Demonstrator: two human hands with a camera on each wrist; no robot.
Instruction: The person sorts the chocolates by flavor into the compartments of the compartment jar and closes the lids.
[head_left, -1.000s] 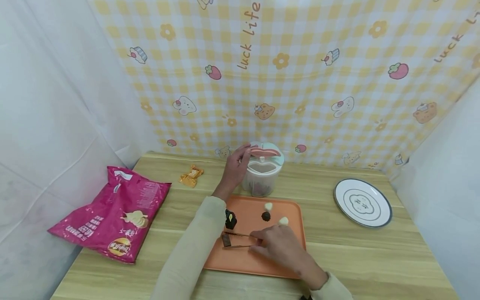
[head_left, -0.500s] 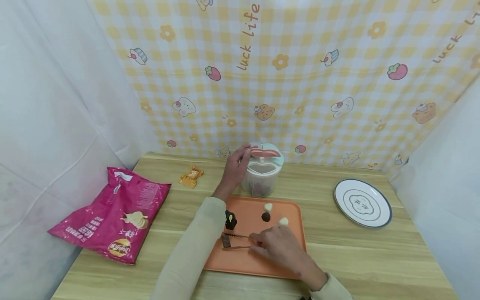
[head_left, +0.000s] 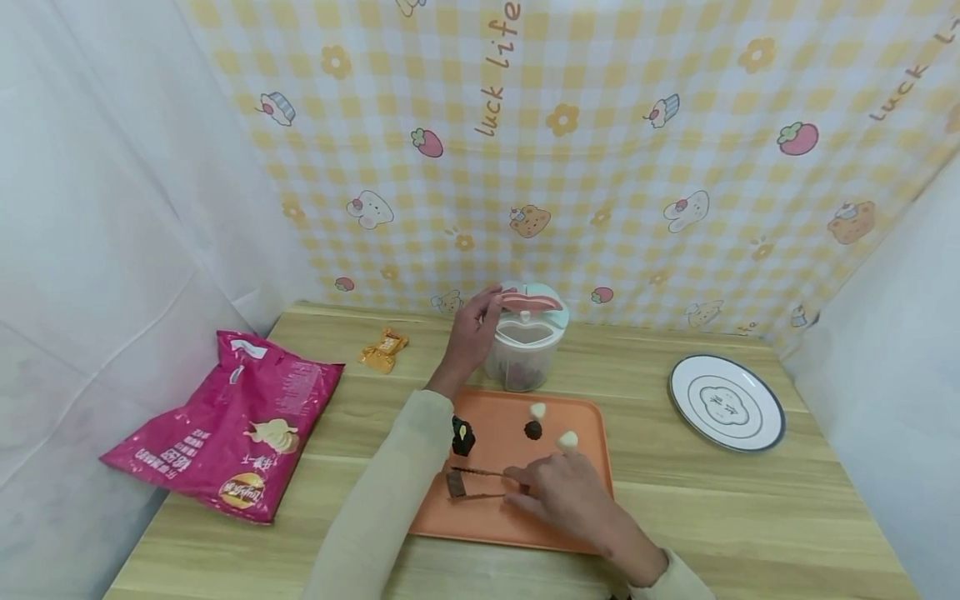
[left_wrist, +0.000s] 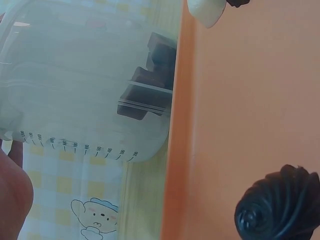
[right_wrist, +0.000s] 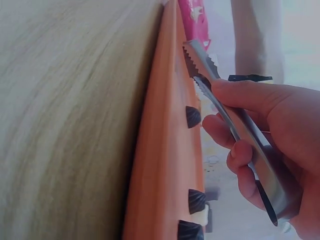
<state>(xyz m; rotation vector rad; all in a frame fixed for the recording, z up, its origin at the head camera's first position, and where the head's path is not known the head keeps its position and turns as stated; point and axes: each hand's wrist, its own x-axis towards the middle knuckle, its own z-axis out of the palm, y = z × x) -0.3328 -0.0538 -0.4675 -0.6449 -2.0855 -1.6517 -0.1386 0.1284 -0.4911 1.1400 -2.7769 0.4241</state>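
My left hand (head_left: 474,329) holds the upper left side of a clear lidded container (head_left: 521,367), fingers at its raised pink flap (head_left: 528,302). Dark chocolate pieces (left_wrist: 145,92) lie inside, seen through the wall in the left wrist view. Metal tongs (right_wrist: 255,150) are gripped in my right hand (head_left: 570,496) above the orange tray (head_left: 517,529). Between the tongs' serrated tips is a brown chocolate block (head_left: 456,484). On the tray are a black piece with a yellow-green mark (head_left: 462,436), a round dark chocolate (head_left: 533,430) and two white pieces (head_left: 567,440).
A magenta chip bag (head_left: 232,425) lies at the left, with gold-wrapped candy (head_left: 384,350) behind it. A white plate with a blue rim (head_left: 693,421) sits at the right. The patterned cloth (head_left: 600,167) hangs behind the wooden table (head_left: 750,517).
The head view shifts slightly. Both hands, the tongs and the container keep nearly the same positions, and the chocolate block stays between the tongs' tips.
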